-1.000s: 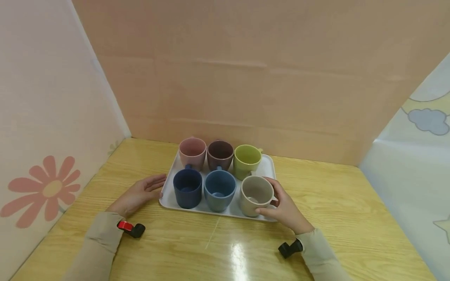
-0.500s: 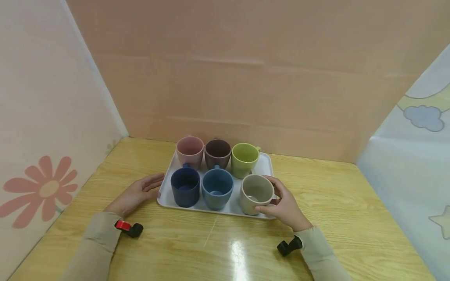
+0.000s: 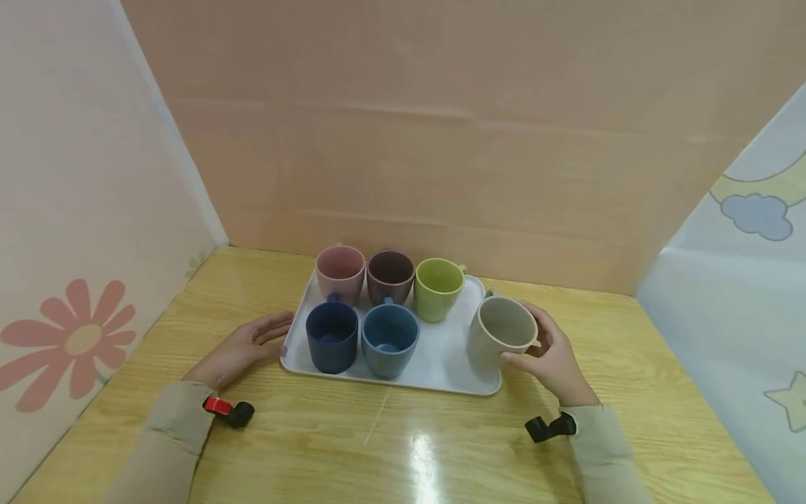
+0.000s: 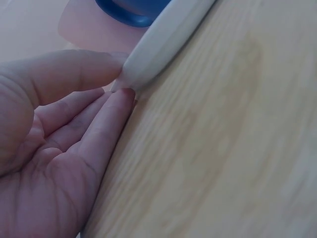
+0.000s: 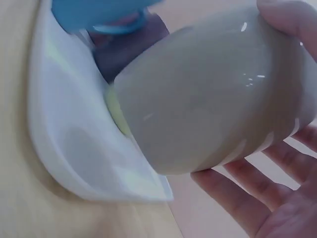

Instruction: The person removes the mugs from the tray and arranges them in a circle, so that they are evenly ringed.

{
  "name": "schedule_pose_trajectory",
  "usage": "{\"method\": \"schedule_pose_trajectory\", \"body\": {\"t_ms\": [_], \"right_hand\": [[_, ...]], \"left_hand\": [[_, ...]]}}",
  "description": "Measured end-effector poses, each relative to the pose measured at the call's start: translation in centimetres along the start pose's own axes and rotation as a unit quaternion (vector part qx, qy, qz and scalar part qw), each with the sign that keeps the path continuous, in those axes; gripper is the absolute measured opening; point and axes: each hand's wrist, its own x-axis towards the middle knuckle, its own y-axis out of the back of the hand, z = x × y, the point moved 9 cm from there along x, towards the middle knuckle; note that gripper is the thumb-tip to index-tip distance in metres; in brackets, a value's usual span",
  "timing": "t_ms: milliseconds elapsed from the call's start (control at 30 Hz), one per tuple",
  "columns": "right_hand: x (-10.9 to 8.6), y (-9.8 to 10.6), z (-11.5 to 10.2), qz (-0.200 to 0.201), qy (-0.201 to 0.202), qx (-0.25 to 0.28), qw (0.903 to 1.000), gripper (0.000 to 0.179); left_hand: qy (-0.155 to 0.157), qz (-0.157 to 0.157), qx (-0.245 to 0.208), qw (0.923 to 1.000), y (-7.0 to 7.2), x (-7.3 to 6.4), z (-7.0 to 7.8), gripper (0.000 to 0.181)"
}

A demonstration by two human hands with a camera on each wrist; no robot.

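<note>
The left hand (image 3: 242,350) pinches the white tray (image 3: 441,357) at nine o'clock, seemingly to steady it, while at three o'clock the right hand (image 3: 550,360) grips the tilted beige mug (image 3: 491,339) above it, likely body-first for firmer control.

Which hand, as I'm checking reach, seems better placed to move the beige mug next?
Probably the right hand: it grips the beige mug above the tray, while the left hand touches the tray's edge.

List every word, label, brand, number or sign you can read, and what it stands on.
None: no writing shows on the mugs, tray or table. The flower, cloud and star are drawings without letters or numbers. Any on the wrist gear would be too small to read.
</note>
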Motion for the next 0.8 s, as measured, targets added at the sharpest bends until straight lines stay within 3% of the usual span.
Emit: {"method": "schedule_pose_trajectory", "body": {"t_ms": [233, 433, 800], "right_hand": [[1.3, 4.2, 1.6, 0.047, -0.023, -0.03, 0.9982, 0.08], [2.5, 7.7, 4.4, 0.086, -0.089, -0.073, 0.9896, 0.073], [4.2, 11.9, 8.1, 0.126, -0.166, -0.116, 0.9711, 0.089]], "left_hand": [[0.002, -0.001, 0.001, 1.0, 0.0, 0.1, 0.0, 0.072], [-0.002, 0.0, 0.007, 1.0, 0.1, 0.1, 0.0, 0.073], [0.005, -0.001, 0.002, 1.0, 0.1, 0.0, -0.1, 0.073]]}}
